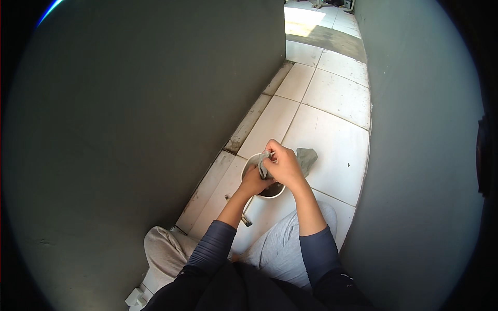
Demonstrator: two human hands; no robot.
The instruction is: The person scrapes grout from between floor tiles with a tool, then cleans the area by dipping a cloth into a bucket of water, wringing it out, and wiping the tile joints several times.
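A round white bucket with dark, soil-like stuff inside stands on the floor in front of me. My left hand reaches in over its near left side, curled about the lower part of a thin, limp grey-green sheet; its fingers are partly hidden. Above the bucket, my right hand pinches the upper edge of this sheet between thumb and fingers. I cannot make out whether the sheet is cloth or plastic. A crumpled grey-green piece of similar look lies on the tiles just right of my right hand.
A dark grey wall rises close on the left and a grey-blue wall on the right. White floor tiles run between them. A small dark object lies by my left forearm. A white object sits at lower left.
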